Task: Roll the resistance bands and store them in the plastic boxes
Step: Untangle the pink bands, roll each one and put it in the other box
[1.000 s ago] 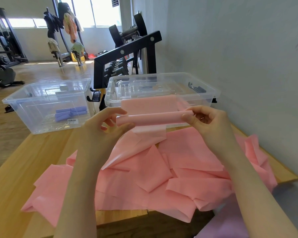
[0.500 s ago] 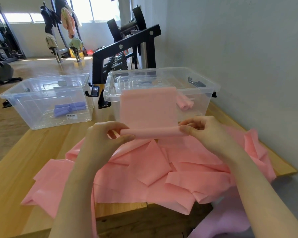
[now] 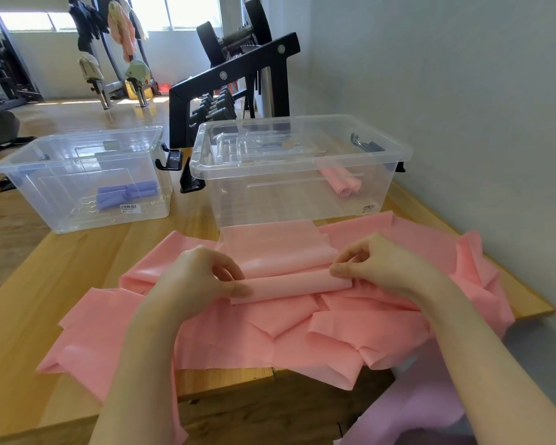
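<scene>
A partly rolled pink resistance band (image 3: pixel 289 284) lies across the heap of loose pink bands (image 3: pixel 260 335) on the wooden table. My left hand (image 3: pixel 196 281) pinches the roll's left end and my right hand (image 3: pixel 382 264) pinches its right end. The band's unrolled tail (image 3: pixel 273 248) stretches flat toward the right clear plastic box (image 3: pixel 302 175), which holds one rolled pink band (image 3: pixel 344 184). The left clear plastic box (image 3: pixel 77 178) holds rolled purple bands (image 3: pixel 126 192).
The wooden table (image 3: pixel 23 303) ends near me, with a purple band (image 3: pixel 408 409) hanging below its front right. A grey wall (image 3: pixel 463 123) runs along the right side. A black dumbbell rack (image 3: pixel 225 91) stands behind the boxes, gym machines farther back.
Both hands brought the roll down from in front of the right box onto the heap, and its tail now lies flat on the table instead of hanging upright.
</scene>
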